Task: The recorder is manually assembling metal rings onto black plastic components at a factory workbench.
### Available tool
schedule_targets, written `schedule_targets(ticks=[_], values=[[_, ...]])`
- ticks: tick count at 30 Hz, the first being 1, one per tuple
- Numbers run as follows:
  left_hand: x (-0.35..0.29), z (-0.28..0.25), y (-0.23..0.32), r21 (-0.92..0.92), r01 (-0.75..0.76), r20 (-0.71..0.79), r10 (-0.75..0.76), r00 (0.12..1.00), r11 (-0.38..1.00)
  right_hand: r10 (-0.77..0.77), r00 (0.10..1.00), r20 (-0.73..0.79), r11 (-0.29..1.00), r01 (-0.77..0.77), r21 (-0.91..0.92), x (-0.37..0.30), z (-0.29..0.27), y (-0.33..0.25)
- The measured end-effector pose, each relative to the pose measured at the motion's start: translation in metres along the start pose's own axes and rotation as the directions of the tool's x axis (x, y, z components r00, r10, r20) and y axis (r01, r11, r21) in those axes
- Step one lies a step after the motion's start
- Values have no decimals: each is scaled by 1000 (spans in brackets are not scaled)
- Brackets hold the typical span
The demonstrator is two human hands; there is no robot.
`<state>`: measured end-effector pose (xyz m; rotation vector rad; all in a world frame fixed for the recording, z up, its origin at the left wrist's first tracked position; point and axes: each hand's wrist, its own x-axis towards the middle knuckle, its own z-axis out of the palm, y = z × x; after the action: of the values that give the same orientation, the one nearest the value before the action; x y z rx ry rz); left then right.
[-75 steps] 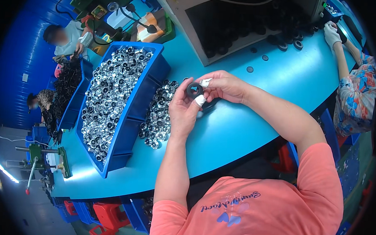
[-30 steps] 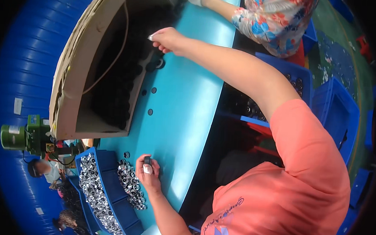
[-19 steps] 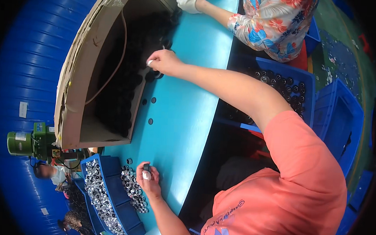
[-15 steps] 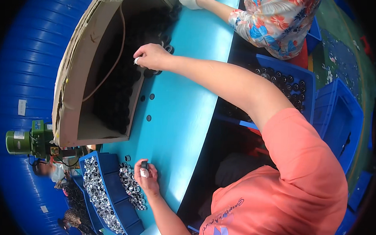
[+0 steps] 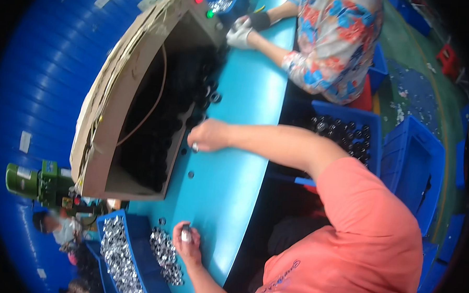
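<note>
My left hand point(image 5: 187, 246) is closed round a small dark round part point(image 5: 186, 228) above the blue-green worktop point(image 5: 216, 198). White wrapping shows on one of its fingers. Beside it lies a heap of shiny silver and black round parts point(image 5: 166, 256). Farther up the picture, my right hand point(image 5: 210, 135) is down at the worktop by the open edge of a box, fingers pinched together. A white finger wrap shows there too; what the fingertips hold, if anything, is hidden. Close to them lie small dark discs, one at the box edge point(image 5: 184, 151) and another lower down point(image 5: 191, 174).
A large tan box point(image 5: 130, 190) holds many black parts point(image 5: 157, 127). Blue bins point(image 5: 144, 237) with silver parts stand at lower left. A co-worker's gloved hands point(image 5: 240, 34) work at the top. On the right are a bin of black parts point(image 5: 376, 121) and another blue bin point(image 5: 423, 139).
The whole view has shifted, bringing more of the co-worker into sight. My right hand has moved down the picture along the box edge to the loose discs. My left hand still grips its part.
</note>
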<state>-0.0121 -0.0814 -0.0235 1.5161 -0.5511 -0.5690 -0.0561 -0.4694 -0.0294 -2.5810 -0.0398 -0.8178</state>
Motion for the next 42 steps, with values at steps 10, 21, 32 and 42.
schedule_targets(ticks=[10, 21, 32, 42], values=[[-4, -3, 6, -6, -21, 85, 21, 996, 1000, 41, 987, 157, 993, -22, -117, 1, -1, -15], [-4, -11, 4, -10, -7, 125, 8, 992, 1000, 45, 990, 137, 993, -29, -116, 2, 0, -19], [-3, -11, 8, -4, 12, 129, -12, 992, 1000, -85, 996, -19, 986, 81, -144, -1, 7, -11], [-2, -11, 8, 2, 7, 127, -7, 992, 1000, 234, 910, -342, 971, -236, 34, 16, -4, 8]])
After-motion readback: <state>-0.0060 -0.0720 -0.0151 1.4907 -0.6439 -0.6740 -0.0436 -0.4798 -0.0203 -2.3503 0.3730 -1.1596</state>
